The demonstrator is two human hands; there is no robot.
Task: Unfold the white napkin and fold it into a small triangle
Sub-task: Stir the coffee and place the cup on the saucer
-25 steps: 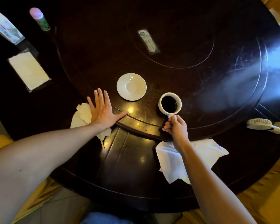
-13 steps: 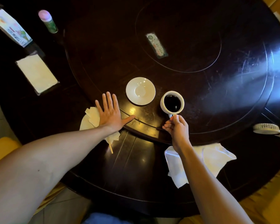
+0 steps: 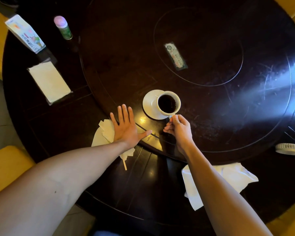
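A white napkin [image 3: 233, 178] lies rumpled and partly folded near the table's front edge, partly hidden under my right forearm. My right hand [image 3: 179, 129] pinches the handle of a white cup [image 3: 169, 103] filled with dark coffee, which sits over the right part of a white saucer [image 3: 150, 106]; I cannot tell if it touches. My left hand [image 3: 126, 127] lies flat with fingers spread, pressing on a crumpled cream paper wrapper [image 3: 104, 133] with a wooden stick [image 3: 125, 165] poking out.
The round dark table [image 3: 211, 116] has a raised turntable with a small card [image 3: 175, 56]. At the left stand a stack of paper napkins [image 3: 48, 81], a green bottle with a pink cap [image 3: 63, 28] and a leaflet [image 3: 25, 34]. A white round fan [image 3: 289, 149] lies at the right.
My right hand has carried the coffee cup left and away from me, over the saucer. My left hand stays flat on the paper wrapper. The camera has shifted, so everything sits lower and further right.
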